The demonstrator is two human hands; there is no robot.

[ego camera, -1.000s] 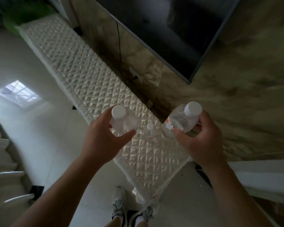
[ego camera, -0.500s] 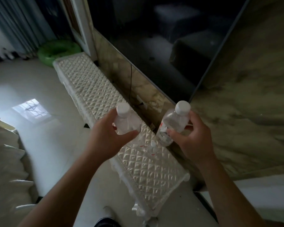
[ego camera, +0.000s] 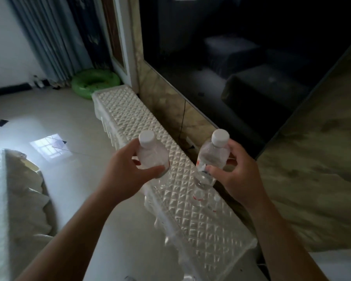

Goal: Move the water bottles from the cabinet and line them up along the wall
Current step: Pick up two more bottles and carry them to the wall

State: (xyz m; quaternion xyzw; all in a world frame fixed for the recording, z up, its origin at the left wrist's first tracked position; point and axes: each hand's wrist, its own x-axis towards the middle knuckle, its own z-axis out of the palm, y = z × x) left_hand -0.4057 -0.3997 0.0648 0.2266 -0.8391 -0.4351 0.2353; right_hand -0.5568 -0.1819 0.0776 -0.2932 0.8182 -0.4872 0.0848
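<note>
Above the cabinet (ego camera: pixel 130 110), both hands (ego camera: pixel 122 175) (ego camera: pixel 243 179) grip water bottles (ego camera: pixel 152 157) (ego camera: pixel 213 157).

i see a dim room on my feed. daylight shows as a bright window-shaped glare on the glossy floor (ego camera: pixel 49 149), washing the tiles around it pale. the tv screen (ego camera: pixel 241 57) is almost black and mirrors faint furniture shapes. the quilted desk (ego camera: pixel 130 118) catches small highlights on its ridges. the left bottle (ego camera: pixel 150 157) in the left hand (ego camera: pixel 122 175) looks milky and soft; the right bottle (ego camera: pixel 213 157) in the right hand (ego camera: pixel 243 175) is clearer, with glints. the curtains (ego camera: pixel 49 37) and lower corners are smeared. the wide lens tilts the door frame (ego camera: pixel 129 63).
</note>
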